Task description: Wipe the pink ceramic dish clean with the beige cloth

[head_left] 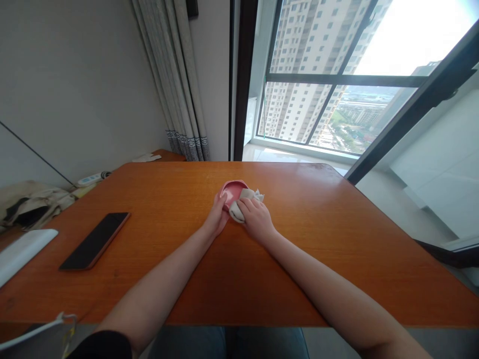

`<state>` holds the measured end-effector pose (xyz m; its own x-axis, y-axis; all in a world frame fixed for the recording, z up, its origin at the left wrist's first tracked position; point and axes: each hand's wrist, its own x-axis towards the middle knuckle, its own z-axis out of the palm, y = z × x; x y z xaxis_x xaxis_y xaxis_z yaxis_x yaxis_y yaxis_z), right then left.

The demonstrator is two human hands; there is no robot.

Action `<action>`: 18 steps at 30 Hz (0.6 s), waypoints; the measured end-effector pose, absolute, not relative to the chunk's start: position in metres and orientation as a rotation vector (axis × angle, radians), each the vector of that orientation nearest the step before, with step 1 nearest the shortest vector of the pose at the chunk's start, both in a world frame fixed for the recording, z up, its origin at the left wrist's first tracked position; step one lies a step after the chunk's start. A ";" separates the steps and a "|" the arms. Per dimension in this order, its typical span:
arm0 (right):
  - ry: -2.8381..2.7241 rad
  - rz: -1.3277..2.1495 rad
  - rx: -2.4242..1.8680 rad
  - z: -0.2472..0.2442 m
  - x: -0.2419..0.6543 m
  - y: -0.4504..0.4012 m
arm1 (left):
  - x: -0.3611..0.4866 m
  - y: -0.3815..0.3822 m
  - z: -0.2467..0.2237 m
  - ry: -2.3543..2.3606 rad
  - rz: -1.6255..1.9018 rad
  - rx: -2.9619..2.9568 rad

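In the head view, a small pink dish [232, 190] is tilted up above the middle of the wooden table. My left hand [217, 214] grips it by its left edge, with the thumb over the rim and the fingers beneath. A bunched pale cloth [237, 212] rests against the dish's right side. My right hand [258, 218] is closed around that cloth and presses it to the dish. Part of the dish's inside is hidden by the cloth and fingers.
On the left of the wooden table [337, 244] lies a dark phone or tablet [95, 241], near a white object [26, 252] at the edge. A power strip [92, 178] and bundled fabric [33, 202] sit beyond the left edge. Behind are a curtain [175, 89] and a large window.
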<state>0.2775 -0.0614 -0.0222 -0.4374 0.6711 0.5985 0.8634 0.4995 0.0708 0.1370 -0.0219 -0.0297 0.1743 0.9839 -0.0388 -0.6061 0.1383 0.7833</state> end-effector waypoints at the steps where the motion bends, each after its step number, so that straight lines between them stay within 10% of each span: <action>1: -2.236 -0.525 -1.288 -0.022 0.280 -0.059 | 0.135 -0.021 -0.029 0.669 1.254 0.766; 18: -2.277 -0.640 -1.146 -0.019 0.277 -0.063 | 0.137 -0.026 -0.030 0.800 1.388 0.949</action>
<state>0.2770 -0.0630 -0.0186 -0.5155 0.5872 0.6241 0.8263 0.5335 0.1805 0.1371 -0.0260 -0.0295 0.0474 0.9959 0.0775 -0.4323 -0.0495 0.9004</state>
